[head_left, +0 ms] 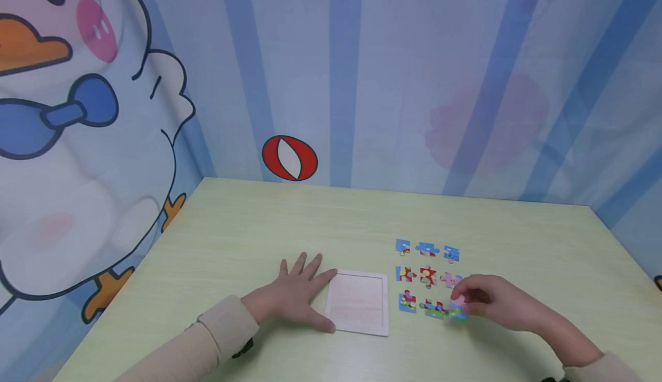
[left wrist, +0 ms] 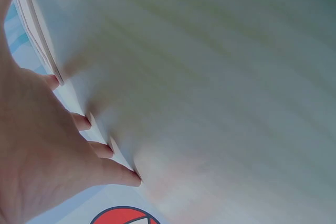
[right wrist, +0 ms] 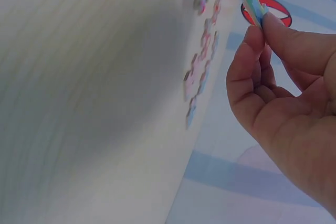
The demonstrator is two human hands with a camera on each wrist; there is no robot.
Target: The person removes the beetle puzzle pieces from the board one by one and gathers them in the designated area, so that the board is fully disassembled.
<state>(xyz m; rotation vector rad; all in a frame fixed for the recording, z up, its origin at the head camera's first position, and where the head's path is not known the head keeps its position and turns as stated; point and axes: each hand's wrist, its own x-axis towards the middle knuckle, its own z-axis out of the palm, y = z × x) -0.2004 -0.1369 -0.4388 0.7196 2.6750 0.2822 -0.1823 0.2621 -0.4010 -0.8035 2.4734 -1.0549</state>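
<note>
My right hand point(head_left: 488, 301) pinches a jigsaw puzzle piece point(right wrist: 253, 4) between thumb and curled fingers, lifted off the table in the right wrist view. Beside it lie several loose puzzle pieces point(head_left: 427, 277) in rows, blue at the back, red and pink in the middle, green at the front. My left hand point(head_left: 295, 298) lies spread on the table, its thumb and index fingertip touching the left edge of a shallow square puzzle tray point(head_left: 358, 303). The tray is pale pink with a raised rim. In the left wrist view the fingers point(left wrist: 118, 171) are straight and apart.
The pale wooden table point(head_left: 248, 221) reaches back to a blue striped cloth backdrop point(head_left: 393, 72). A printed duck point(head_left: 88, 186) covers the backdrop's left side, and a printed red-and-white ball point(head_left: 289, 158) shows just above the table's back edge.
</note>
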